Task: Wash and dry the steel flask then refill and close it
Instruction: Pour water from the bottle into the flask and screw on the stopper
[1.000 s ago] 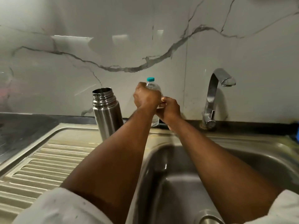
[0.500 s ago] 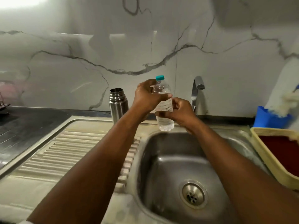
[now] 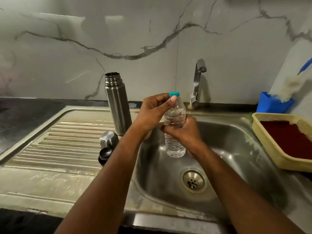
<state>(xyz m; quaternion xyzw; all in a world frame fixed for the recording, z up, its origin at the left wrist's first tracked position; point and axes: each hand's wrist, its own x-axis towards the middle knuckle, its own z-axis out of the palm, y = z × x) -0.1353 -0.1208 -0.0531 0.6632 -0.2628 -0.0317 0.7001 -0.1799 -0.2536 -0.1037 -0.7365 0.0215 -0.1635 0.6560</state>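
Both grips (image 3: pixel 152 114) (image 3: pixel 183 132) clasp the water bottle (image 3: pixel 175 132), steel flask (image 3: pixel 118 105) standing just left.

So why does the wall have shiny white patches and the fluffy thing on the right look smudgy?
Head view: the wall mirrors overhead lights as pale glare patches; the fluffy brush sits at the wide lens's edge, blurred and stretched; the steel flask stays sharp.

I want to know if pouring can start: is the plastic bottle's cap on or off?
On. The teal cap sits on the plastic bottle; the left hand pinches it.
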